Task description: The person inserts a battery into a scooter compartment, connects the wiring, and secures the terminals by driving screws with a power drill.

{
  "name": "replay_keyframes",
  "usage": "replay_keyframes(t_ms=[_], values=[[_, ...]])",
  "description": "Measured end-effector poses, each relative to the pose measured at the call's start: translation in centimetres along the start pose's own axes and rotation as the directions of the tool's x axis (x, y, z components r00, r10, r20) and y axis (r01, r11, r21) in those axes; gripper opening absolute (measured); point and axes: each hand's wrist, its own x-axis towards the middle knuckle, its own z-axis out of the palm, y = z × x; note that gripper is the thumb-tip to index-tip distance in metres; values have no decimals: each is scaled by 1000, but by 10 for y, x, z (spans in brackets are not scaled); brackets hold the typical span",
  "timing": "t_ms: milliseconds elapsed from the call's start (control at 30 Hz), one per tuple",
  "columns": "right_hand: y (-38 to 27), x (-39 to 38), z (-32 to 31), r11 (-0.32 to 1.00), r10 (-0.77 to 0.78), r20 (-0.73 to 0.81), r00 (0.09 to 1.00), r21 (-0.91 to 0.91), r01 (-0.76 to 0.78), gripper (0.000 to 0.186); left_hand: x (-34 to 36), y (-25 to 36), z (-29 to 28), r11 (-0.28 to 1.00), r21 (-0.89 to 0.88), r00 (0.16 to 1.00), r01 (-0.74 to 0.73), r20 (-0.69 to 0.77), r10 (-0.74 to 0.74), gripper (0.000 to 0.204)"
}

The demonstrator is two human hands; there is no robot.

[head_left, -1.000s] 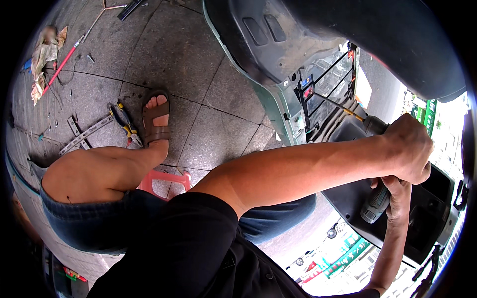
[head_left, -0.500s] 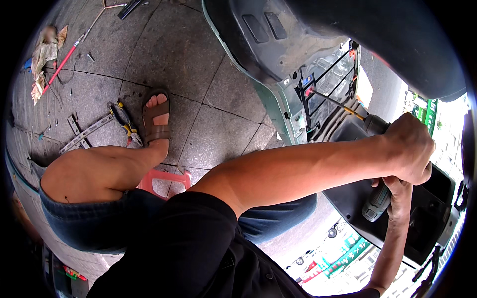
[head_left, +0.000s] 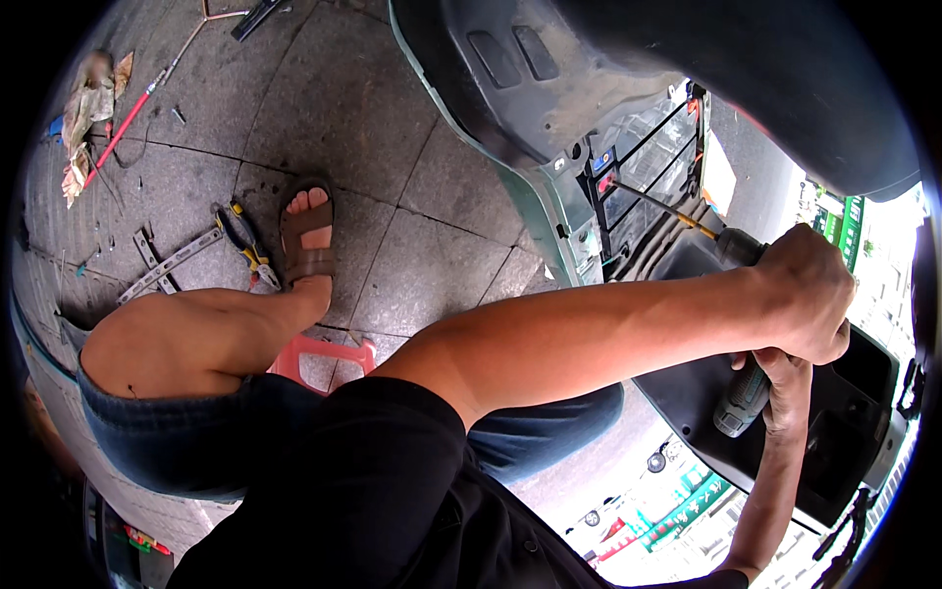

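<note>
A cordless drill with a long bit is held in both my hands. My left hand is closed over the drill's upper body, behind the chuck. Below it, my right hand wraps the handle; the left hand partly hides its fingers. The long bit reaches to the upper left, its tip at a red spot on a battery-like block with black straps. That block sits in the open body of a scooter. Whether the tip touches a screw is too small to tell.
On the paving lie yellow-black pliers, crossed metal strips, a red-handled rod tool, a crumpled rag and small screws. A pink stool stands by my leg. The dark seat overhangs the upper right.
The scooter body has shifted slightly in view, and the bit's tip sits a little further left. Both hands keep the same hold on the drill.
</note>
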Motion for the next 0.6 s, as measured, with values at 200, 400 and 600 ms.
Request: replay_keyframes(t_ms=[200, 400, 600], values=[[4, -3, -7, 999, 21, 6, 1000, 49, -21, 42, 0, 3, 5, 999, 17, 996, -36, -80, 37, 33], [2, -2, 2, 993, -77, -10, 997, 92, 77, 42, 1, -4, 13, 993, 41, 959, -111, -256, 118, 32], [10, 11, -5, 974, -227, 39, 973, 13, 226, 37, 9, -20, 4, 985, -86, 975, -152, -179, 135, 45]])
